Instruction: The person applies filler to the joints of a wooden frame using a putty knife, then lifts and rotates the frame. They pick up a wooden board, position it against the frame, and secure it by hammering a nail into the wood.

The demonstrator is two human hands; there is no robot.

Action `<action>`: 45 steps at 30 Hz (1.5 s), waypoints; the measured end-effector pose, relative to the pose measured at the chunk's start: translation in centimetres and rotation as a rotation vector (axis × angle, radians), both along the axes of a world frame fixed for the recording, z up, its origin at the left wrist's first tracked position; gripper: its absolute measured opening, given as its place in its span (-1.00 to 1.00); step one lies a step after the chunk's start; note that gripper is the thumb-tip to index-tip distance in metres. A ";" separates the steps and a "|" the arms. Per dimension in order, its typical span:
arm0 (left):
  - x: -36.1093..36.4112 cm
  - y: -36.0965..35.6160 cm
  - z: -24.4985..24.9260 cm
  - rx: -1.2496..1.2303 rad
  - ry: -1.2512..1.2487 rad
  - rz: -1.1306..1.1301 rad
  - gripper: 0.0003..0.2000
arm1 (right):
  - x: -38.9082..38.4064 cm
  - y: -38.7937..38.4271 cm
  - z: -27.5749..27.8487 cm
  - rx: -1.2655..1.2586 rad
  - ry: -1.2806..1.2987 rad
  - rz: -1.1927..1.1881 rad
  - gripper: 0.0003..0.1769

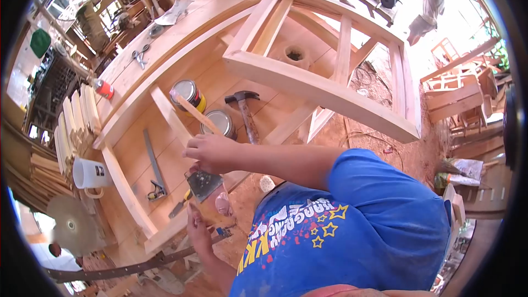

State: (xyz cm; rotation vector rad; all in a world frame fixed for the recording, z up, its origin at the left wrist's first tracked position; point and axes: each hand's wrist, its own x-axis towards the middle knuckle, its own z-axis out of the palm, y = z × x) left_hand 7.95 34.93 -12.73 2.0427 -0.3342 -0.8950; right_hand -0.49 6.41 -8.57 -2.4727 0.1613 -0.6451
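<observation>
My right hand (209, 154) is closed, with its fingers curled at the top of a broad grey scraper blade (203, 185). Pink paste (223, 203) sits at the blade's lower edge. Below it my left hand (199, 234) is raised with its fingers pressed together; what they hold is hard to make out. A knife with a yellow handle (179, 207) lies close by. Beyond my right hand stand two cans (187, 94) (219, 124), with a wooden stick (192, 110) slanting over them. A hammer (246, 113) rests beside the cans.
A wooden frame (324, 91) stands at the upper right. A try square (154, 159), scissors (141, 56), a red bottle (104, 88) and a white mug (91, 174) are to the left. One person (429, 8) is in the background.
</observation>
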 end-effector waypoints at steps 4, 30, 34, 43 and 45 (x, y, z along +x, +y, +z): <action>2.5 2.4 1.5 0.227 -0.484 -0.245 -0.38 | -8.7 -4.5 4.4 -0.020 -0.159 -0.166 -0.82; -17.1 -43.1 10.8 0.082 -1.460 -1.271 -0.14 | -47.1 -9.5 4.5 0.119 0.534 -0.912 -0.39; -16.8 -44.2 10.3 0.058 -1.389 -1.316 -0.27 | -47.6 -9.7 4.0 0.101 0.506 -0.882 -0.40; -13.5 -48.1 6.7 -0.249 -1.378 -1.509 -0.57 | -46.7 -9.8 4.1 0.089 0.518 -0.947 -0.42; -14.4 -45.7 8.0 -0.306 -1.281 -1.477 -0.68 | -47.5 -9.2 3.8 0.075 0.482 -0.942 -0.44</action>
